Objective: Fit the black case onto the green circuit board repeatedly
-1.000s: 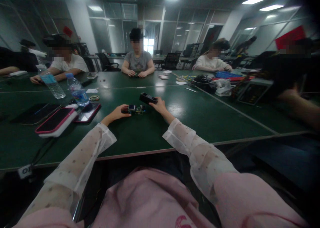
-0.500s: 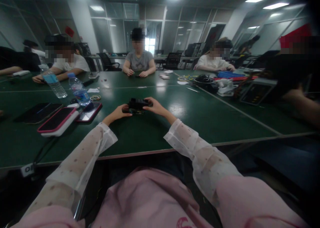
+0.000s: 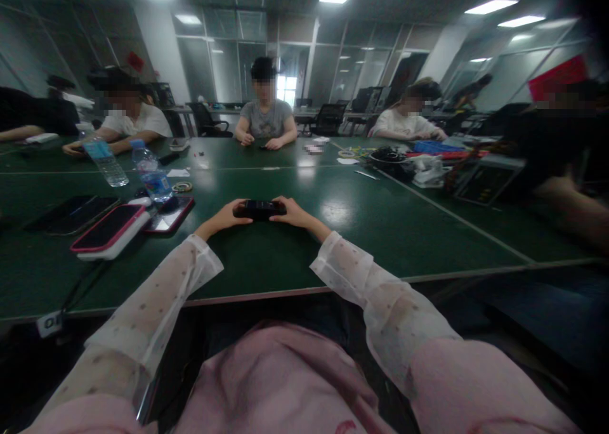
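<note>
Between my two hands, at the middle of the green table, is a small black box-like device point(image 3: 259, 211). Its exact kind cannot be made out. My left hand point(image 3: 229, 217) is closed on its left end, thumb along the near side. On the opposite end, my right hand point(image 3: 290, 213) grips it in the same way, with the thumb in front. The fingers behind the device are partly hidden. It looks level and low over the tabletop, and I cannot tell whether it touches the surface.
Left on the green table point(image 3: 380, 231) are a pink-edged phone point(image 3: 111, 228), another phone point(image 3: 172, 214), a dark tablet point(image 3: 76, 215), two water bottles point(image 3: 151, 170) and a tape roll point(image 3: 182, 186). A metal-cased box point(image 3: 490, 179) and cables point(image 3: 391, 157) lie right. Several people sit around.
The black upper piece, earlier raised and offset over a thin lower part, now sits down as one low block. My right hand has come down and slightly nearer with it.
</note>
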A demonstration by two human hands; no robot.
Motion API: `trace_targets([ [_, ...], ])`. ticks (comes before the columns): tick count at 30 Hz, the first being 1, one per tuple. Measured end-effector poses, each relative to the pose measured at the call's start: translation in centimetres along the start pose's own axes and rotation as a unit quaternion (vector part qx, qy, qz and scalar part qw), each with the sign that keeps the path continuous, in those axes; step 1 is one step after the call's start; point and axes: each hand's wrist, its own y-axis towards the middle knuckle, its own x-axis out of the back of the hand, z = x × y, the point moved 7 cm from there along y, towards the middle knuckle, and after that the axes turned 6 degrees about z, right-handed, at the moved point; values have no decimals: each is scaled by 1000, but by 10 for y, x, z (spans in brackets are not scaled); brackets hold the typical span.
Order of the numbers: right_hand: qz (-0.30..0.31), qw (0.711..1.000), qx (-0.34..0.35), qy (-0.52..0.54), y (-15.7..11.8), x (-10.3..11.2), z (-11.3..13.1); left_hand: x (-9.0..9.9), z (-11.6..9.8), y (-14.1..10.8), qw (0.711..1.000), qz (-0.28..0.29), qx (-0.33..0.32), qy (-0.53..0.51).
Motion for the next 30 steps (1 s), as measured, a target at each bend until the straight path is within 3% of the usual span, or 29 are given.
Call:
trace_targets([
  [14, -6, 999, 40, -3, 0, -3, 9, -1, -6, -3, 998, 8, 12, 57],
  [25, 42, 980, 36, 193, 3, -14, 9, 0, -4, -2, 996, 16, 2, 84],
  [30, 43, 974, 27, 221, 3, -14, 7, 0, -6, -2, 995, 18, 10, 95],
])
